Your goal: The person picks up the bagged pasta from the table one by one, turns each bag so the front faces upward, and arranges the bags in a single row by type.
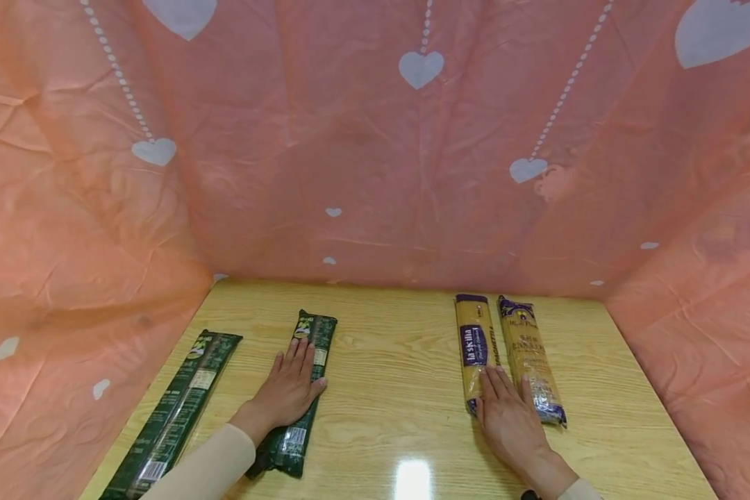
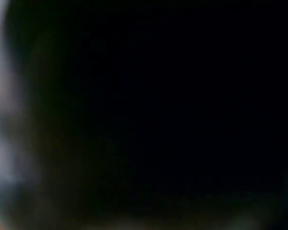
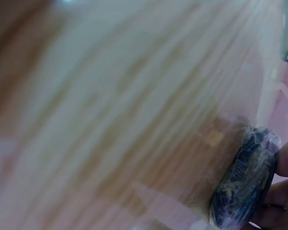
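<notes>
My left hand [image 1: 287, 389] lies palm down across a dark green pack [image 1: 294, 444], fingers straight and thumb out over its right edge. A second green pack [image 1: 181, 410] of the same look lies slanted further left. On the right, my right hand [image 1: 512, 420] rests with extended fingers on the lower end of a yellow spaghetti pack [image 1: 473, 344] with a purple label. Its outer finger reaches the edge of another yellow pack [image 1: 528, 351] with purple ends. In the right wrist view, a crinkled dark pack end [image 3: 245, 179] sits beside the fingers [image 3: 287, 158].
All the packs lie on a light wood-grain table [image 1: 394, 375]. A pink cloth [image 1: 375, 173] with white hearts hangs behind and along both sides of it. Light glares off the tabletop near the front. The left wrist view is almost wholly dark.
</notes>
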Available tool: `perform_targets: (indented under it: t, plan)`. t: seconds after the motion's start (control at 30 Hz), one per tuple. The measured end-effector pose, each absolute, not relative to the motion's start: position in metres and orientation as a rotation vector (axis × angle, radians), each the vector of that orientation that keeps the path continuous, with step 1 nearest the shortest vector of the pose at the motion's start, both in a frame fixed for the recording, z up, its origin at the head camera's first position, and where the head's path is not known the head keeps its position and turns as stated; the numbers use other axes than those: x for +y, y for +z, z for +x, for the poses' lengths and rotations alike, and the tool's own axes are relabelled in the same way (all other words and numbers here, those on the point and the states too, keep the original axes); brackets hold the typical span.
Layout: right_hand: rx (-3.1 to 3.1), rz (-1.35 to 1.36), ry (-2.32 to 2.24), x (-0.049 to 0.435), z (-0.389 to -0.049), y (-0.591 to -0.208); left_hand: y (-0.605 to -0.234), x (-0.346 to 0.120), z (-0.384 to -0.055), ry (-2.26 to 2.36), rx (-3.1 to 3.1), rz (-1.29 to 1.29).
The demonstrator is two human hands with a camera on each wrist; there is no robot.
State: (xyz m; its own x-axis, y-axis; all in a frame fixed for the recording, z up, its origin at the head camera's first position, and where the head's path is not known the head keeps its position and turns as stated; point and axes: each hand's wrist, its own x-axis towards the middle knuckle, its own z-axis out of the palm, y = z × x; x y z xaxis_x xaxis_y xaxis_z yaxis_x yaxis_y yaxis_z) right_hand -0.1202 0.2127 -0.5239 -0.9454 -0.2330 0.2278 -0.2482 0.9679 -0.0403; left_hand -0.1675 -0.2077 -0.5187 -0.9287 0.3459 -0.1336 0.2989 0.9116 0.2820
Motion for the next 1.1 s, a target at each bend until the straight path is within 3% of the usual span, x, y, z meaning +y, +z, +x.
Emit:
perform_targets:
  t: [0.53, 1.1]
  plan:
    - [-2.887, 0.351, 0.12, 0.213, -0.121, -0.525, -0.518, -0.117, -0.188, 0.452, 2.802, 0.501]
    - [-2.897, 0.339, 0.12, 0.213, -0.121, -0.525, -0.502, -0.179, -0.188, 0.276, 2.705, 0.861]
